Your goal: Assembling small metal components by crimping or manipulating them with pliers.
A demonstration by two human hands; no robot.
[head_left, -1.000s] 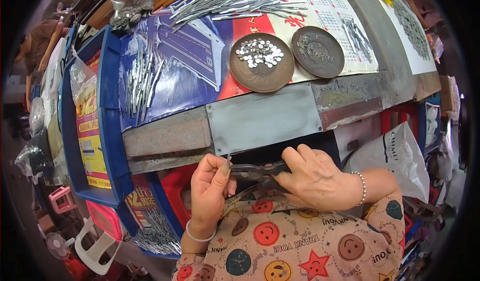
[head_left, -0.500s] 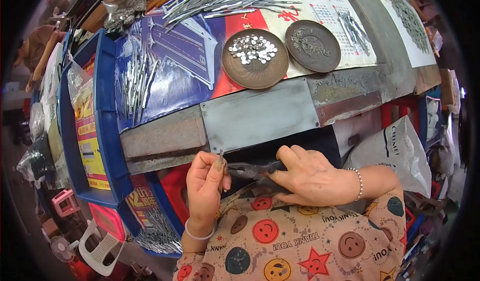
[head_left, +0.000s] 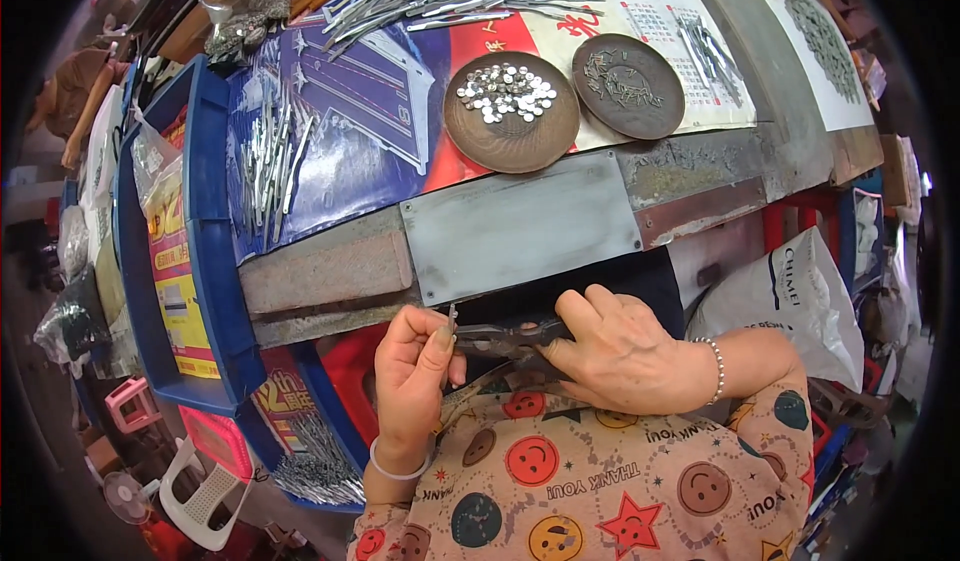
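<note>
Head view: I count two hands, left and right, one small metal piece, one dark plier-like tool, two brown dishes. Left thumb and forefinger pinched together on metal piece, tip projecting above them. Right fingers curled closed round tool, its end beside left fingertips. Grey plate on worn bench; pink stool on floor, far left.

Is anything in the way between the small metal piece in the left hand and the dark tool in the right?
Nothing visible stands between them. The left hand pinches the small metal piece, and the dark tool in the right hand reaches close beside it; whether they touch is too small to tell.
</note>
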